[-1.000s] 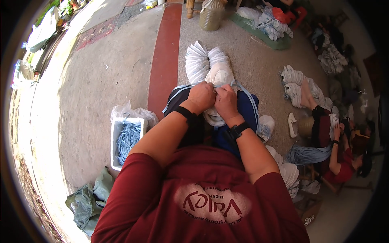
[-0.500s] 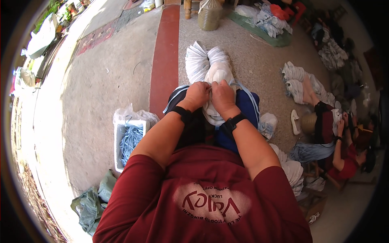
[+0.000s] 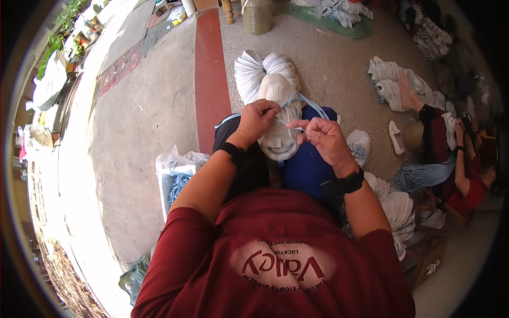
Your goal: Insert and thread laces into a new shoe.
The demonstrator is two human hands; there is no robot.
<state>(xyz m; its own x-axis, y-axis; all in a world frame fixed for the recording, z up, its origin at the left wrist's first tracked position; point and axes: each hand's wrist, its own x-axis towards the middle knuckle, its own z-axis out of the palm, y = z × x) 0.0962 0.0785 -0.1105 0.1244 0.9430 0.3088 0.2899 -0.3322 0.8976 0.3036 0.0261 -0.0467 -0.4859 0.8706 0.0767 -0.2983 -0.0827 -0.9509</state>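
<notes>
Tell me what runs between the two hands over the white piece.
In the head view, a thin pale-blue cord spans from left hand to right hand, crossing the white piece.

Bright daylight is seen at the left of the frame (almost white glare there). The right side is darker. Edges are bent and ringed in black.

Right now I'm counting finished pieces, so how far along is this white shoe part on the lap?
Done: fanned white stacks lie beyond the knees. In hand: left hand and right hand pull a pale blue lace over the white shoe part. Left: more blue laces in the box.
</notes>
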